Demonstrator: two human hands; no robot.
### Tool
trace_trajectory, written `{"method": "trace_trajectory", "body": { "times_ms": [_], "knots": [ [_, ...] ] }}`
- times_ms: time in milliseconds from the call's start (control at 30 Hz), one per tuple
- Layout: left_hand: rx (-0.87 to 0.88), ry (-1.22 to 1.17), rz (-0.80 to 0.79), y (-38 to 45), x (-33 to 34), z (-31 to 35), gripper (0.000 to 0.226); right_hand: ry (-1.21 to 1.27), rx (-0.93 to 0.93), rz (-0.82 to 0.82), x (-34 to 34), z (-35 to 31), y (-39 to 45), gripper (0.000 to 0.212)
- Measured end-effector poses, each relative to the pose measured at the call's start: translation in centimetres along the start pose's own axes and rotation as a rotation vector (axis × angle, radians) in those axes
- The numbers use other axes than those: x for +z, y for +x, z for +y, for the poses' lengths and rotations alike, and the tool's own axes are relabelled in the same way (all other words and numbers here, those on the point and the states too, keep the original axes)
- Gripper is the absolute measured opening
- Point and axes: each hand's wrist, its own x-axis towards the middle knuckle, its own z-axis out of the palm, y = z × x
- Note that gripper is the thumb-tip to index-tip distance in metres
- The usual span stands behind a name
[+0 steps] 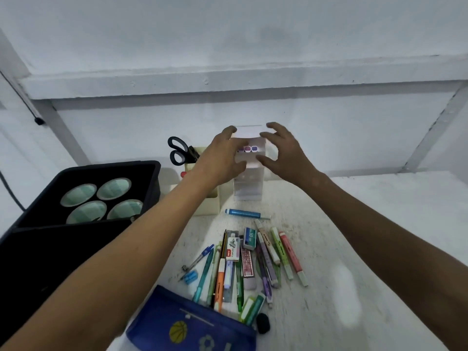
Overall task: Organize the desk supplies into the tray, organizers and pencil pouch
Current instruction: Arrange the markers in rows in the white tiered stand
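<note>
At 12 o'clock on the white desk [379,249] stands a clear drawer organizer [249,183], upright, purple-capped items visible in its upper drawer. Left hand [225,154] and right hand [285,150] flank its top, fingers spread and touching the sides; a firm hold cannot be told. Beige holder with scissors [178,150] at 11. Pens and highlighters [253,259] scattered at 6, blue pencil pouch [182,323] below. Black tray [83,193] at 9.

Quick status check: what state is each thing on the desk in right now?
Left hand: gripping clear organizer.
Right hand: on organizer, fingers spread.
Scissors: upright in beige holder.
Pouch: open, pens spilling out.
Pens: loose on desk.
Black tray: holds four cups.
</note>
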Motion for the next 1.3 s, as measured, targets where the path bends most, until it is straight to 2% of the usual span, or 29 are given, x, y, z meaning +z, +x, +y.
{"method": "trace_trajectory", "body": {
  "times_ms": [100, 167, 233, 333, 433, 533, 700, 867, 933, 1100, 1233, 1300],
  "knots": [
    [-0.032, -0.009, 0.018, -3.3, -0.6, -0.1, 0.047, 0.052, 0.004, 0.109, -0.6, -1.7, -1.9, 0.039],
    [-0.101, -0.012, -0.059, -5.6, -0.8, -0.8, 0.042, 0.114, -0.014, 0.066, -0.5, -3.2, -3.4, 0.028],
    [-0.163, -0.006, -0.173, -8.1, -0.7, -1.7, 0.038, 0.178, -0.022, -0.111, -0.2, -4.9, -4.8, 0.022],
    [-0.246, 0.038, -0.344, -11.5, 0.1, -3.2, 0.032, 0.174, -0.028, -0.490, 1.1, -7.1, -6.8, 0.019],
    [-0.292, 0.040, -0.484, -13.9, 1.3, -4.1, 0.027, 0.163, -0.033, -0.716, 2.4, -8.5, -8.7, 0.018],
    [-0.285, 0.023, -0.566, -15.8, 2.3, -4.2, 0.023, 0.101, -0.057, -0.842, 3.1, -9.1, -10.2, 0.019],
    [-0.307, -0.093, -0.608, -17.6, 3.6, -3.3, 0.014, 0.109, -0.025, -0.928, 3.5, -9.1, -12.3, 0.017],
    [-0.298, -0.086, -0.680, -18.7, 5.1, -2.1, 0.029, 0.095, -0.029, -1.109, 2.9, -9.5, -14.1, 0.021],
    [-0.319, -0.091, -0.704, -19.1, 5.4, -1.9, 0.033, 0.092, -0.019, -1.079, 2.8, -9.5, -14.7, 0.022],
    [-0.381, -0.090, -0.680, -19.3, 5.5, -0.9, 0.037, 0.068, -0.023, -0.851, 3.8, -10.2, -15.5, 0.026],
    [-0.401, -0.072, -0.703, -19.5, 5.6, -0.6, 0.030, -0.002, -0.051, -0.824, 4.6, -11.3, -15.8, 0.037],
    [-0.470, -0.138, -0.704, -19.6, 5.4, -0.6, 0.028, -0.034, -0.063, -0.799, 5.0, -11.5, -16.0, 0.040]
  ]
}}
